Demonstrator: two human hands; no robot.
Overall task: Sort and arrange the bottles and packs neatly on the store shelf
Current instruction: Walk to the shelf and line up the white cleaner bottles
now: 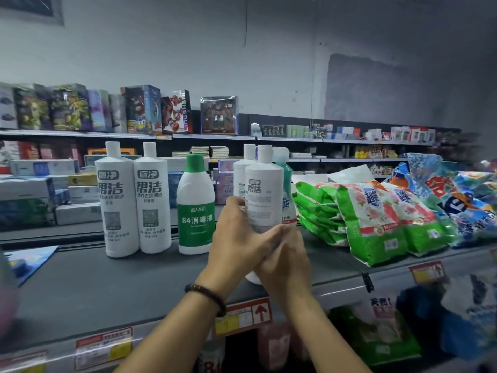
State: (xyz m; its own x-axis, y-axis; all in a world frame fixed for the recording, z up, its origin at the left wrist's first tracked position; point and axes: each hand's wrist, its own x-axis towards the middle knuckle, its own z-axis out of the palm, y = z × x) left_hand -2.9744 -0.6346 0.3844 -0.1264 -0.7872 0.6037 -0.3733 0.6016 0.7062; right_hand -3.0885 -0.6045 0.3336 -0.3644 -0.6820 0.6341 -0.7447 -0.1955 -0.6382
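Dim, cool bluish light, soft throughout, wide-angle bending and blur at the edges

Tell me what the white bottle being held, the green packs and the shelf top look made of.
The white bottle: likely opaque plastic, smooth and semi-matte, with soft highlights and a moulded cap. The green packs: thin glossy plastic film, judging by creases and bright glints. The shelf top: probably painted metal, flat grey and matte, though the look leaves it open.
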